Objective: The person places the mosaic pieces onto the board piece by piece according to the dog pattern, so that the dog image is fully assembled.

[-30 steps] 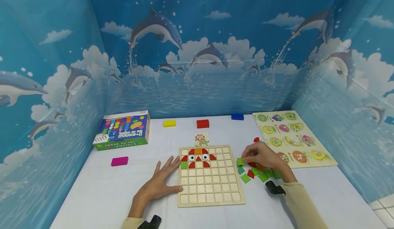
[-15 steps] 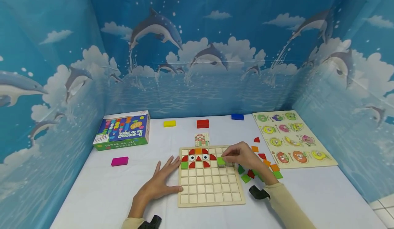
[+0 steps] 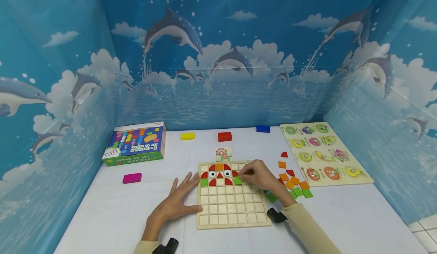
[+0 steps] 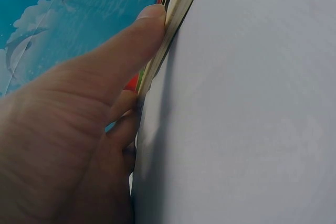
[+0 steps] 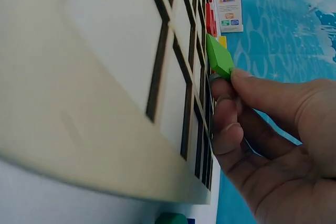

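A wooden grid board [image 3: 232,209] lies on the white table, with red, orange, green and eye-marked pieces set in its upper rows. My left hand [image 3: 175,204] rests along the board's left edge, its fingers spread and its thumb touching the rim. Over the upper part of the board, my right hand [image 3: 258,175] pinches a green square tile [image 5: 219,59] between thumb and fingers. In the right wrist view the tile is tilted, one edge down at the grid. A green tile [image 3: 204,182] sits in a cell at the left. Above the board lies a small picture card [image 3: 224,154].
Loose orange tiles [image 3: 290,185], green tiles [image 3: 307,193] and red pieces lie right of the board. A fruit puzzle board [image 3: 326,155] is at the far right, a bead-set box [image 3: 134,144] at the back left. Yellow, red [image 3: 224,136], blue and magenta blocks stand around.
My right hand has taken the green tile from the loose pile and carried it left, over the board to a cell below the right red piece. The left hand has stayed in place.
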{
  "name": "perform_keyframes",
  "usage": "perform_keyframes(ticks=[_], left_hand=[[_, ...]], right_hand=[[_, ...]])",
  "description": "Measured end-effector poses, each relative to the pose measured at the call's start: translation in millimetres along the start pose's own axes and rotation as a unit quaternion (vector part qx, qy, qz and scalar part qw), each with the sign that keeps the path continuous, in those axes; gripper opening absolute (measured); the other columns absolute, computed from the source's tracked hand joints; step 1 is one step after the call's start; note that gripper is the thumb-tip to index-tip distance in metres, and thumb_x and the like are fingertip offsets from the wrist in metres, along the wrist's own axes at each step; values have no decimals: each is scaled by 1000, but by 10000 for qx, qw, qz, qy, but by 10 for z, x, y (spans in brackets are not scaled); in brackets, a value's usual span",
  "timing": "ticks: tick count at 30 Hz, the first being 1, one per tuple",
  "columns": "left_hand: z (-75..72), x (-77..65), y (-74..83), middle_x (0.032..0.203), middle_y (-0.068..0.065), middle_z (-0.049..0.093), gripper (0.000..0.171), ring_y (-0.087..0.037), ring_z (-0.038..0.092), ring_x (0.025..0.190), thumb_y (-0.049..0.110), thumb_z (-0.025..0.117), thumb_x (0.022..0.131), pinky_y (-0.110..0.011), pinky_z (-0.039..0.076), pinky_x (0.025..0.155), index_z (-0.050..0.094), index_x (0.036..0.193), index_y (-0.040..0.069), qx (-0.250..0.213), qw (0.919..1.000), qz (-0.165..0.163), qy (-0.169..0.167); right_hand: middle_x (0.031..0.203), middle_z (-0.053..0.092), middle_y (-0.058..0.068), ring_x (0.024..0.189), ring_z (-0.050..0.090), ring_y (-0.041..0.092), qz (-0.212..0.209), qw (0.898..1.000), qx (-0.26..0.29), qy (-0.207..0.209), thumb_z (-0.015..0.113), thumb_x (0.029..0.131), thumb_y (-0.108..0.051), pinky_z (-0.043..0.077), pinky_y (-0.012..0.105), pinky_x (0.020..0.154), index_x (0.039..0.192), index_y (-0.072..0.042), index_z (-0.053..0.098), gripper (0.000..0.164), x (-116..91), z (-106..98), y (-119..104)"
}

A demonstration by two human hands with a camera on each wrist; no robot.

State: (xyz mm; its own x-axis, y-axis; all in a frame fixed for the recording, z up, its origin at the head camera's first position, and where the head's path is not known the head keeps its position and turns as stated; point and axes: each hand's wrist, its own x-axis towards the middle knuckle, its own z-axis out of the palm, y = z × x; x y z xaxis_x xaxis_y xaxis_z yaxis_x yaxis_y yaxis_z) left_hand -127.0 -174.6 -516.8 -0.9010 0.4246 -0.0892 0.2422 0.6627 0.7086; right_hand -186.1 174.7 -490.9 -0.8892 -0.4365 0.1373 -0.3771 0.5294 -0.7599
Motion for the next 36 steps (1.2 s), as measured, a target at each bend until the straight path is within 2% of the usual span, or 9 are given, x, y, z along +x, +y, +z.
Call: perform_keyframes(ticks=[12,21,26,32,36], left_hand=[[3,5,15,179,4,26,105,-28,9,168,47,92,83,-61,-11,134,38,170,23,47,10000,-29,17],[1,6,23,179,4,25,105,-27,7,168,46,93,83,-59,-12,134,38,170,21,31,10000,-62,17],[-1,-3,19,179,3,26,105,-29,8,168,46,93,83,-61,-12,133,38,169,21,-10,10000,-18,26],[6,2,12,179,7,24,105,-25,6,169,47,92,84,-58,-12,134,36,170,24,-8,10000,-59,5],[3,4,7,179,8,23,105,-24,6,169,46,92,84,-57,-13,134,36,170,23,-20,10000,-43,12]], right_hand=[[90,79,4,77,65,8,-322,9990,-287,95,81,93,2,58,21,67,94,-2,85,6,-11,25,-43],[90,80,5,78,68,10,-236,9992,-265,170,84,90,4,59,21,67,92,-2,86,7,4,45,-28],[87,79,1,75,65,8,-102,9995,-260,146,85,90,0,59,21,66,89,-4,85,4,15,35,-23],[84,77,-3,70,60,9,163,9997,-139,96,87,91,-8,55,21,62,89,-8,85,3,0,-89,10],[86,78,-2,70,60,12,105,9999,-105,62,86,93,-10,54,22,61,93,-5,85,5,-31,-258,69]])
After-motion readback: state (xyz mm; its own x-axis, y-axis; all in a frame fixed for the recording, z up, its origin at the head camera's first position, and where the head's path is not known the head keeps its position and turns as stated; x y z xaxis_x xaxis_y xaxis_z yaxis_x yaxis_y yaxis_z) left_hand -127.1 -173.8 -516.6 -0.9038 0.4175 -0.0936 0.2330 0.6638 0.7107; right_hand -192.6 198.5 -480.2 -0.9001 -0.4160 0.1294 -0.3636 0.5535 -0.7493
